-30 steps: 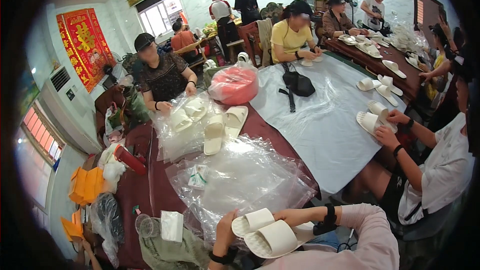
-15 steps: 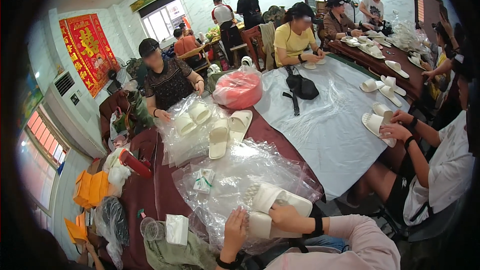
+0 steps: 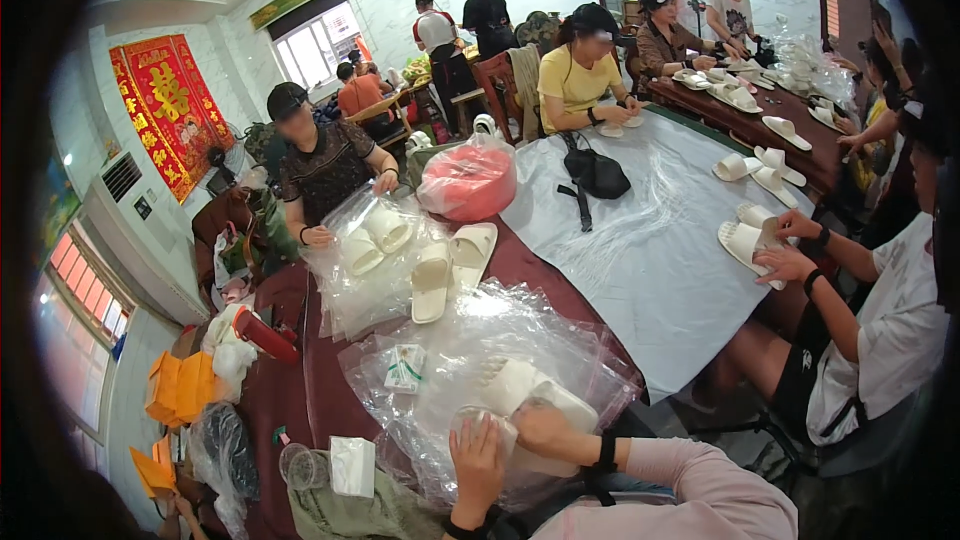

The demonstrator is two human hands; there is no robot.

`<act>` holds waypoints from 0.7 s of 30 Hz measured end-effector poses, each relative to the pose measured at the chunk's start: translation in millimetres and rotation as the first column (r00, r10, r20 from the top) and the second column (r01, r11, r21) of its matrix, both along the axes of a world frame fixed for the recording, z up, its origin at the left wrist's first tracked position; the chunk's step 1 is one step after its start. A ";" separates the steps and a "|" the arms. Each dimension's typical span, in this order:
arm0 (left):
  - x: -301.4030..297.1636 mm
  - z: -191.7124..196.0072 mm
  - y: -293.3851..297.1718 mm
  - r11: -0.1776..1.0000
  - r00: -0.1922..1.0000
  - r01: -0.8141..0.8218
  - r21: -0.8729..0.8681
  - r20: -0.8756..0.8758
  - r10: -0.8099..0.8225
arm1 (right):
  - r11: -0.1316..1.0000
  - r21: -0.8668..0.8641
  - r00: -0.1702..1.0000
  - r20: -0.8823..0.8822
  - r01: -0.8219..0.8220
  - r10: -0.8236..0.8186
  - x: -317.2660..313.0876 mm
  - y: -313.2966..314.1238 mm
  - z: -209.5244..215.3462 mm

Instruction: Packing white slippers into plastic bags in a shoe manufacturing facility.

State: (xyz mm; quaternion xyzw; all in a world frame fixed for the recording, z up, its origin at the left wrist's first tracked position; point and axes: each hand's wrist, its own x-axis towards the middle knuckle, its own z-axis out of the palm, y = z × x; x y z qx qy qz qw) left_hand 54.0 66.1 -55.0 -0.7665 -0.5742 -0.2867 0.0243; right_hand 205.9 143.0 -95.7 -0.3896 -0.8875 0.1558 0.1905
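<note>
Two white slippers lie in front of me on a heap of clear plastic bags (image 3: 430, 440). The farther slipper (image 3: 518, 381) shows its strap and pale sole, tilted across the bags. On the nearer slipper (image 3: 555, 461), my left hand (image 3: 478, 458) has its fingers bent over the front end. My right hand (image 3: 538, 428) grips the same slipper near its strap, fingertips partly hidden. Beyond the bags stands another pair of white slippers (image 3: 430, 283). A small white box with green marks (image 3: 405, 368) lies on the plastic to the left.
Across the table, a person in black (image 3: 325, 170) handles bagged slippers (image 3: 388, 229). A red bundle in plastic (image 3: 468, 183) sits beside a grey-covered table (image 3: 660, 280) with a black bag (image 3: 598, 174). At right, another person's hands (image 3: 785, 260) hold slippers. A tissue pack (image 3: 352, 466) is near left.
My right hand has moved left along the nearer slipper. That slipper has shifted left, and my left hand now covers its front end. The whole view has shifted slightly.
</note>
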 end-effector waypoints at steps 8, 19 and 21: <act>-2.0 -4.1 -0.4 0.992 0.989 0.073 -0.105 0.139 -0.058 | 0.978 0.003 0.973 -0.099 0.211 -0.209 -34.3 24.4 4.2; 4.3 -8.3 -22.7 0.955 0.979 -0.206 -0.214 -0.052 0.199 | 0.850 -0.523 0.852 -0.413 0.067 -0.321 -62.8 54.7 -45.9; -0.6 -20.0 -30.0 0.899 0.942 -0.330 -0.290 -0.158 0.295 | 0.820 -0.563 0.888 -0.320 0.101 -0.330 -51.7 44.6 -8.0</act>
